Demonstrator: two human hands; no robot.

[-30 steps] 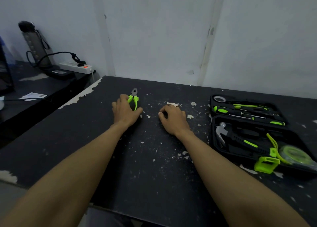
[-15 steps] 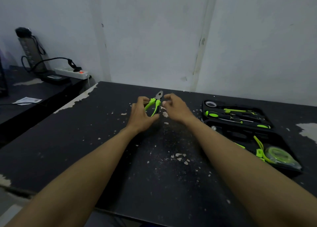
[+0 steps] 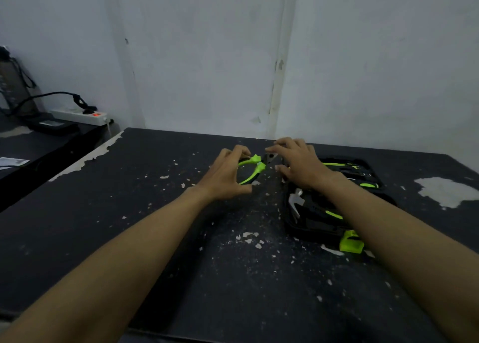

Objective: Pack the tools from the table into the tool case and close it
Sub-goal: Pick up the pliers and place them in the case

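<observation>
Pliers (image 3: 252, 167), green-handled, were held over the table (image 3: 129, 239) just left of the open tool case (image 3: 305, 232); the left hand (image 3: 225, 175) curled round the handles, the right hand (image 3: 298, 162) pinched the metal nose between forefinger and thumb

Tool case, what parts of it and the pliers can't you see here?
Head view only.
- tool case: the right forearm covers its middle; contents there hidden.
- hammer: handle mostly under that forearm.
- pliers, held by the left hand: whether the right hand touches their head is unclear; fingers hide it.
</observation>
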